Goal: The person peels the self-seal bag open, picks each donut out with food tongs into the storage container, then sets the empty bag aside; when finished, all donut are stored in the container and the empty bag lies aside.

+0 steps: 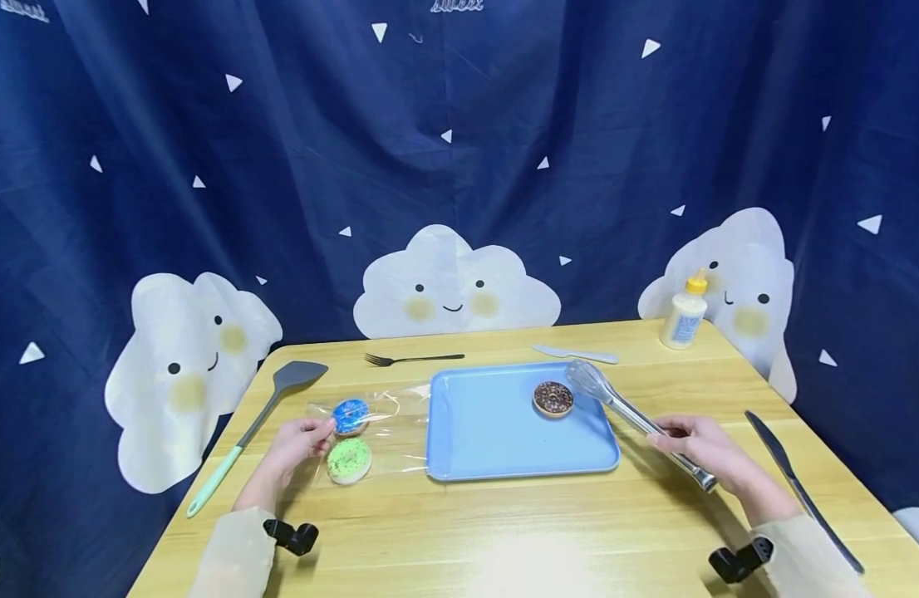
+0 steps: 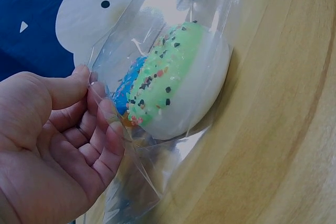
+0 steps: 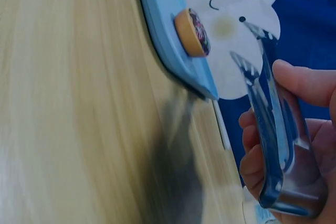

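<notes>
My left hand [image 1: 301,442] pinches the edge of a clear plastic bag [image 1: 403,432] between thumb and fingers. Inside the bag are a blue-iced toy donut [image 1: 351,417] and a green-iced one [image 1: 349,461]; the left wrist view shows the green donut [image 2: 176,72] partly covering the blue donut [image 2: 126,90]. My right hand [image 1: 702,453] holds metal tongs [image 1: 616,404], whose tips hang over the right side of a blue tray [image 1: 497,440]. A chocolate-iced donut [image 1: 552,399] with sprinkles lies on that tray, just left of the tong tips and apart from them.
A grey spatula [image 1: 261,419] with a green handle lies at the left. Behind the tray are a black fork [image 1: 415,359] and a pale knife [image 1: 575,355]. A glue bottle [image 1: 684,320] stands at the back right. Along the right edge lies a black knife [image 1: 796,482].
</notes>
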`<state>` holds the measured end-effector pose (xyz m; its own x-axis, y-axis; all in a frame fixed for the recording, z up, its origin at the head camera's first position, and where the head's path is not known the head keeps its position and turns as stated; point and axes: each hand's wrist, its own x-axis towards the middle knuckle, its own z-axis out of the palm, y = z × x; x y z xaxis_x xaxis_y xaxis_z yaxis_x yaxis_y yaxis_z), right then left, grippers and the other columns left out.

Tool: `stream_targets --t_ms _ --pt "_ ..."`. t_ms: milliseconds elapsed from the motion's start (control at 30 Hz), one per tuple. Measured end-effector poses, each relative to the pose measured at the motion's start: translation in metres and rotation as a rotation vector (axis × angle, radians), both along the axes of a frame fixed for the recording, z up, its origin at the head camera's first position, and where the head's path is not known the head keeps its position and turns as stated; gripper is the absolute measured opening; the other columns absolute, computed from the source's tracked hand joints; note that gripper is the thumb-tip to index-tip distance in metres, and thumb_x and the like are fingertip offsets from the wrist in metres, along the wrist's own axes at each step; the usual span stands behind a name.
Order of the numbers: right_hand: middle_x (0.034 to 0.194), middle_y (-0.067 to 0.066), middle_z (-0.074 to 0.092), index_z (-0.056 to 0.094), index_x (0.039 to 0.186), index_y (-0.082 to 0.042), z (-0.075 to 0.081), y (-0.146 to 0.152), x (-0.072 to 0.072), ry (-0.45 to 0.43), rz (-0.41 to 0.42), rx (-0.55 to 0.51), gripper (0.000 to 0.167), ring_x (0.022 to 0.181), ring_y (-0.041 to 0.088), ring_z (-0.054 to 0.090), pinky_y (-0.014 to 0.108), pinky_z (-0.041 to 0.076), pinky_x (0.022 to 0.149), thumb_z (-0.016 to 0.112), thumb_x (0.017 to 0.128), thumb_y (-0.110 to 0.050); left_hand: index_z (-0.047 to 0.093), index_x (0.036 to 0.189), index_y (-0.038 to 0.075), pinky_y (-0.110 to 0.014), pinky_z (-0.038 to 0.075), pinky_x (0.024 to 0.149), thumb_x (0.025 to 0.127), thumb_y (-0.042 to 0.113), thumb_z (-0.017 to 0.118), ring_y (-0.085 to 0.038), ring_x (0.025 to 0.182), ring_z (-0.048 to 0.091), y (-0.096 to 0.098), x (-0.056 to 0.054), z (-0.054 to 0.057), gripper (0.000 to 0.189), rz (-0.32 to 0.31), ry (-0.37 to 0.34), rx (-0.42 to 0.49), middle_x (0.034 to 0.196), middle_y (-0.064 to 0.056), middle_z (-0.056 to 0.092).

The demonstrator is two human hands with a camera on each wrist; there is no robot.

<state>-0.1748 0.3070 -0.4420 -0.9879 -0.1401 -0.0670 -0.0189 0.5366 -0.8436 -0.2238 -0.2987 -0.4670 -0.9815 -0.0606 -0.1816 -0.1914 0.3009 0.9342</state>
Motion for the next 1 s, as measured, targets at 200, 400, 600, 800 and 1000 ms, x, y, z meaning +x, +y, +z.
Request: stream_targets --t_ms 200,400,600,800,1000 --pt "0.101 0.013 0.06 0.053 0.12 0.013 0.001 -0.022 -0.006 0.023 0.056 -0.051 0.052 0.087 0.018 0.052 0.026 0.047 0.071 0.068 0.085 -0.023 0.059 0.103 -0.011 -0.025 0.05 0.062 0.093 0.021 0.058 -0.014 0.069 0.053 0.001 -0.001 0.0 0.034 0.001 0.0 -0.009 0.077 -0.005 0.058" --pt "0.102 0.012 0.06 0.053 0.119 0.012 -0.002 -0.049 -0.012 0.038 0.09 -0.104 0.052 0.091 0.019 0.053 0.025 0.047 0.075 0.07 0.083 -0.021 0.059 0.101 -0.011 -0.025 0.049 0.061 0.094 0.017 0.057 -0.013 0.067 0.053 0.002 0.002 -0.001 0.029 -0.004 -0.008 0.013 0.077 -0.006 0.059" --pt "0.096 0.012 0.06 0.056 0.115 0.011 -0.006 -0.076 -0.019 0.035 0.116 -0.201 0.047 0.086 0.019 0.054 0.026 0.049 0.072 0.071 0.081 -0.017 0.058 0.1 -0.011 -0.025 0.049 0.06 0.094 0.015 0.056 -0.013 0.067 0.052 0.002 0.002 -0.003 0.027 0.001 -0.01 0.029 0.077 -0.008 0.059" --pt "0.096 0.01 0.06 0.057 0.114 0.01 -0.007 -0.104 -0.025 0.054 0.172 -0.228 0.045 0.086 0.018 0.053 0.024 0.048 0.073 0.072 0.08 -0.015 0.058 0.099 -0.011 -0.025 0.049 0.061 0.094 0.017 0.056 -0.015 0.069 0.053 0.001 0.002 -0.002 0.028 0.004 -0.007 0.012 0.078 -0.008 0.058" --pt "0.088 0.008 0.059 0.06 0.111 0.01 -0.009 -0.126 -0.028 0.042 0.222 -0.226 0.042 0.08 0.018 0.053 0.024 0.047 0.068 0.073 0.08 -0.015 0.058 0.101 -0.011 -0.026 0.049 0.063 0.094 0.02 0.057 -0.015 0.07 0.053 0.002 0.001 0.0 0.032 0.008 -0.008 -0.012 0.079 -0.007 0.058"
